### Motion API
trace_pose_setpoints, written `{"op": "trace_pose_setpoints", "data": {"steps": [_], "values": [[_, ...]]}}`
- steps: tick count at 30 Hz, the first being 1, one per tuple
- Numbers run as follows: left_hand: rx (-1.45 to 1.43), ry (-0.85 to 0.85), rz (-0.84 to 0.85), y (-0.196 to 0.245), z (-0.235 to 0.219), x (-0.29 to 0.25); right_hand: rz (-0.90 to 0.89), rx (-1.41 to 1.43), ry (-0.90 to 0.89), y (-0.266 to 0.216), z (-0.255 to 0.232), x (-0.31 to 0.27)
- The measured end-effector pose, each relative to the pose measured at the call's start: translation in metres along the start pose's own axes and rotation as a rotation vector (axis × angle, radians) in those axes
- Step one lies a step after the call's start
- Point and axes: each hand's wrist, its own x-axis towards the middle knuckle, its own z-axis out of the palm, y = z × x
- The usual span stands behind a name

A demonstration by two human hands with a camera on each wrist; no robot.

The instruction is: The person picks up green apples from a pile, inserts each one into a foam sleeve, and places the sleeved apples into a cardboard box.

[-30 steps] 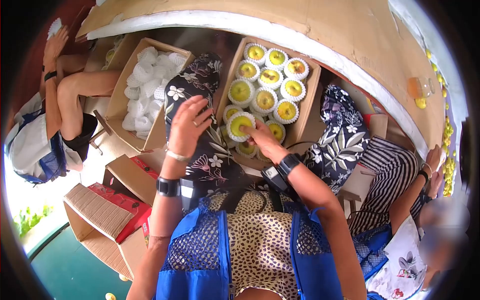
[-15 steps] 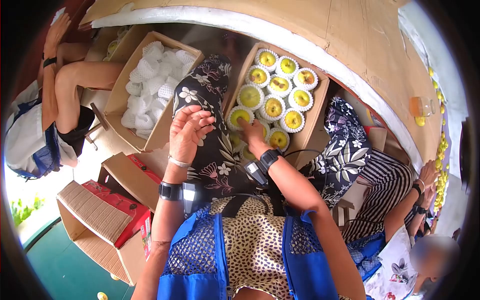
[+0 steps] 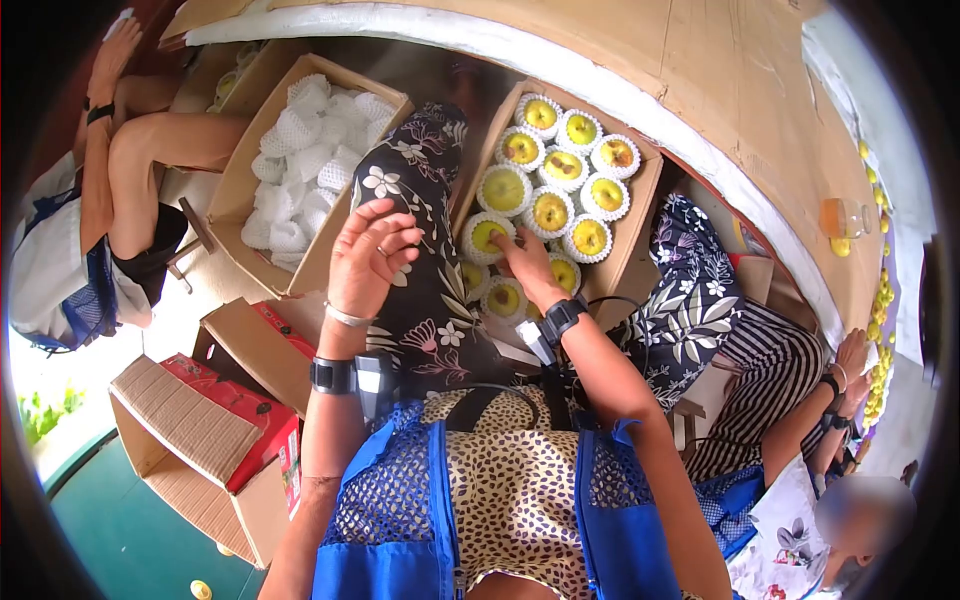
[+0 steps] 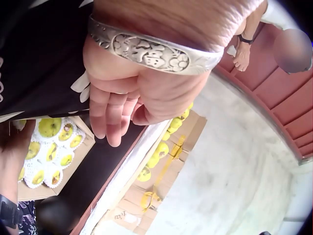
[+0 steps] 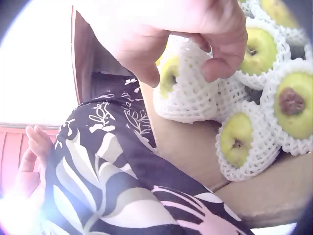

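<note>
A cardboard box (image 3: 637, 215) in front of me holds several yellow-green apples in white foam nets, some with brown patches. My right hand (image 3: 528, 262) is over its near left part, thumb and fingertips right at a netted apple (image 3: 484, 238). In the right wrist view the thumb and curled fingers of that hand (image 5: 195, 29) stand apart above this apple (image 5: 182, 95), with net showing between them. My left hand (image 3: 362, 268) hangs over my flowered left trouser leg, fingers loosely bent and holding nothing; its palm side (image 4: 151, 93) shows in the left wrist view.
Left of my leg stands a carton of empty foam nets (image 3: 300, 190). Opened red-and-brown cartons (image 3: 190, 420) lie at lower left. A cardboard-covered table edge (image 3: 600, 60) runs across the far side, with a jar (image 3: 843, 216) on it. People sit at both sides.
A second ago my right hand held the netted apple up over the box. It now sits in the near left of the box, and the thumb has drawn back to its rim. The left hand stays idle.
</note>
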Motion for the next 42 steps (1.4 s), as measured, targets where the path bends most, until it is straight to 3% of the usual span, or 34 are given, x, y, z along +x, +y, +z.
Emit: {"op": "trace_pose_setpoints", "data": {"steps": [2, 5, 9, 15, 18, 23, 26, 27, 30, 32, 33, 35, 36, 38, 41, 42], "values": [[-0.067, -0.018, -0.001, 0.002, -0.004, 0.0, 0.218, 0.264, -0.161, -0.034, -0.009, -0.019], [-0.06, -0.047, 0.012, 0.002, -0.008, -0.002, 0.007, 0.115, -0.113, -0.032, -0.005, -0.027], [-0.035, -0.04, 0.031, -0.004, -0.007, -0.001, -0.382, -0.289, 0.063, -0.03, 0.005, -0.034], [0.006, -0.027, 0.023, -0.005, -0.002, 0.0, -0.19, -0.282, 0.014, -0.029, 0.007, -0.023], [0.004, -0.032, 0.022, -0.006, -0.002, 0.001, -0.19, -0.355, 0.105, -0.023, 0.012, -0.019], [-0.012, -0.008, 0.027, -0.006, 0.001, 0.001, -0.147, -0.231, 0.163, -0.018, 0.011, -0.024], [0.125, -0.004, 0.024, -0.009, 0.013, 0.0, -0.128, -0.131, 0.182, -0.01, 0.022, -0.017], [0.261, -0.056, -0.059, -0.008, 0.017, 0.001, -0.121, -0.091, 0.177, -0.014, 0.023, -0.017], [0.569, -0.005, -0.131, -0.022, 0.038, 0.008, -0.173, -0.122, 0.146, -0.02, 0.021, -0.02], [0.801, -0.081, -0.312, -0.037, 0.048, 0.02, -0.138, -0.02, 0.046, -0.006, 0.017, -0.012], [1.138, -0.233, -0.235, -0.054, 0.041, 0.025, -0.124, 0.031, -0.008, -0.002, 0.015, -0.008], [1.859, -0.473, 0.073, -0.087, 0.027, 0.035, 0.072, 0.323, -0.126, -0.013, 0.004, -0.012], [1.914, -0.51, 0.11, -0.096, 0.027, 0.036, 0.178, 0.47, -0.178, -0.015, 0.0, -0.016], [2.017, -0.595, 0.183, -0.123, 0.02, 0.041, 0.067, 0.435, -0.222, 0.004, -0.001, -0.012], [1.668, -0.069, 0.05, -0.153, 0.025, 0.031, -0.071, 0.382, -0.239, 0.004, -0.002, -0.015], [1.557, -0.012, -0.013, -0.156, 0.024, 0.028, -0.106, 0.366, -0.236, 0.003, -0.001, -0.017]]}}
